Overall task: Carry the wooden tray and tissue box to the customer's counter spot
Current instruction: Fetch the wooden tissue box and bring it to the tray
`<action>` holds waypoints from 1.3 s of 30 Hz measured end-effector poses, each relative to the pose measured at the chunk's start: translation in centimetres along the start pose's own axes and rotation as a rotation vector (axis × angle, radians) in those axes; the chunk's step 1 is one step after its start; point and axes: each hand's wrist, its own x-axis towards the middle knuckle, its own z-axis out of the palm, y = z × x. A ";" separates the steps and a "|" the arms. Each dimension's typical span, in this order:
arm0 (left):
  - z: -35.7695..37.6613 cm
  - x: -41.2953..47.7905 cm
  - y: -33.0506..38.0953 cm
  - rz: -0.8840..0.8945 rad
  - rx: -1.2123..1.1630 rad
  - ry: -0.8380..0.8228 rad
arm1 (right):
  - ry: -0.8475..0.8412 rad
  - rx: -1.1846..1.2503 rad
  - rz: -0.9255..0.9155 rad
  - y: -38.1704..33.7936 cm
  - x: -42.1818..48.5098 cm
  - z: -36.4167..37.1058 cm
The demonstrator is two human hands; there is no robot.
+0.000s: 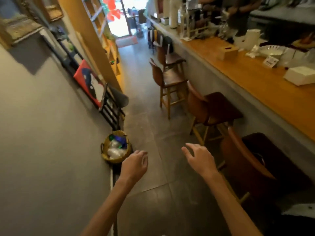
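Observation:
A wooden tissue box [227, 52] with a dark slot on top stands on the long wooden counter [252, 79] at the right. No wooden tray can be made out in this view. My left hand [134, 165] and my right hand [200, 158] are both stretched out low over the aisle floor, fingers loosely spread, holding nothing. They are far short of the tissue box, which lies ahead and to the right.
Several brown bar stools [170, 79] line the counter front. A yellow basket [115, 149] of rubbish sits by the grey left wall. A white box [301, 76], plates and bottles crowd the counter. A person [238, 12] stands behind it. The tiled aisle runs toward the bright doorway.

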 end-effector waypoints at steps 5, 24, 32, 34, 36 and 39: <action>-1.2 13.7 -0.5 0.139 -0.010 -0.102 | 0.094 0.001 0.195 -0.2 7.5 -0.8; -1.8 66.5 -0.5 0.511 0.036 -0.158 | 0.146 -0.076 0.404 -3.3 52.6 -1.0; -1.5 89.5 3.6 0.730 0.087 -0.226 | 0.356 -0.168 0.538 -2.1 69.7 -1.8; -1.3 93.9 5.8 0.818 0.085 -0.245 | 0.391 -0.160 0.622 -1.6 72.0 -2.1; -0.9 97.8 8.5 0.913 0.102 -0.276 | 0.441 -0.154 0.717 -1.0 73.3 -2.8; 0.6 102.3 12.8 1.044 0.080 -0.357 | 0.510 -0.127 0.849 0.4 73.3 -4.0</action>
